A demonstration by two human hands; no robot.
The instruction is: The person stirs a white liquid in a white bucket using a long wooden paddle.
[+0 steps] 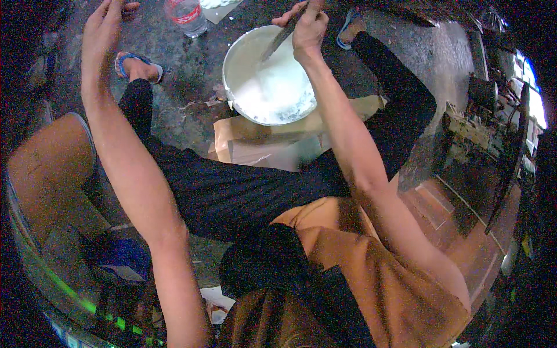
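Observation:
My right hand (310,28) is closed around a long, flat, dark stick (279,42), held over a round white bucket (227,87). The stick slants down to the left, and its lower end reaches the bright white mass (272,87) inside. Whether that mass is powder or paste is hard to tell, since the light washes it out. White lumps cling to the bucket's near inner wall. Up at the top left, my left hand (107,17) is partly cut off by the picture's edge. Its visible fingers are stretched out, with nothing seen in them.
A clear bottle with a red label (187,17) stands beyond the bucket, beside a sheet bearing white stuff (216,3). Brown cardboard (232,139) lies at the bucket's near side. My feet in blue flip-flops (152,71) flank it. A large curved brown object (52,168) is at left.

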